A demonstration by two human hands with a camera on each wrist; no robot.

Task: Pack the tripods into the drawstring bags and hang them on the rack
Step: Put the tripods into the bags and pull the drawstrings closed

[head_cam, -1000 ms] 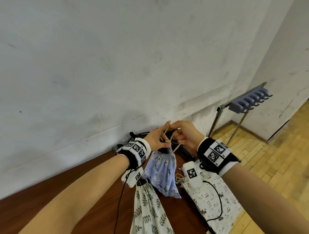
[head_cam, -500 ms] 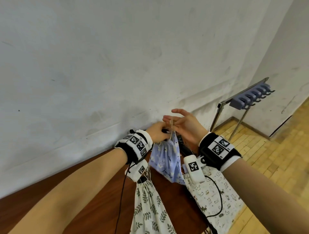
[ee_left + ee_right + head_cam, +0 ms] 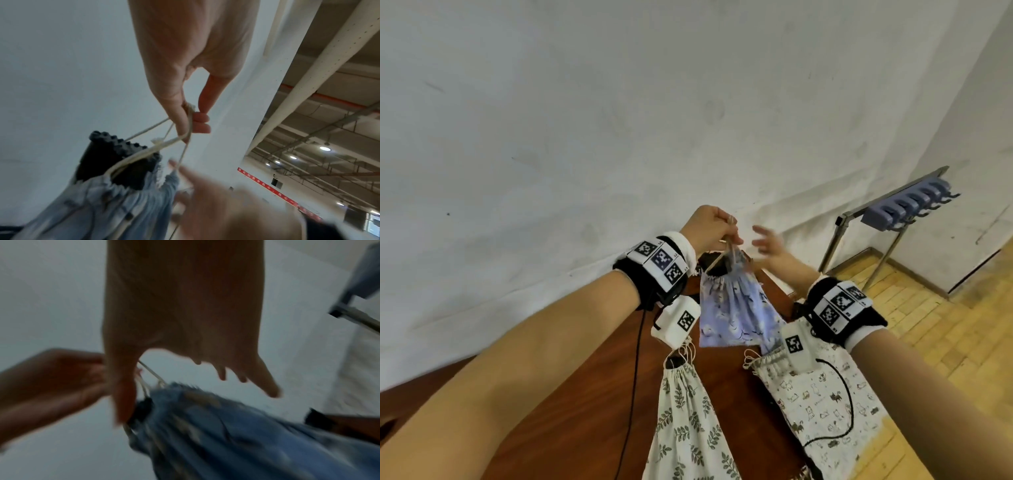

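My left hand (image 3: 717, 228) pinches the cream drawstrings (image 3: 164, 142) of a blue patterned bag (image 3: 736, 308) and holds it hanging above the table. A black ribbed tripod (image 3: 115, 155) pokes out of the bag's gathered mouth. My right hand (image 3: 767, 241) is open beside the bag top, fingers spread and blurred, holding nothing. In the right wrist view the blue bag (image 3: 236, 431) hangs just below my spread fingers (image 3: 265, 379). The rack (image 3: 893, 212) with blue hooks stands at the right by the wall, nothing hanging on it.
On the brown table (image 3: 592, 404) lie a leaf-print drawstring bag (image 3: 685, 421) and a cat-print drawstring bag (image 3: 822, 397). A white wall stands close behind. Yellow wood floor (image 3: 945, 325) lies to the right around the rack's legs.
My left hand has lifted the blue bag higher by its strings. My right hand has let go of the strings and opened beside the bag.
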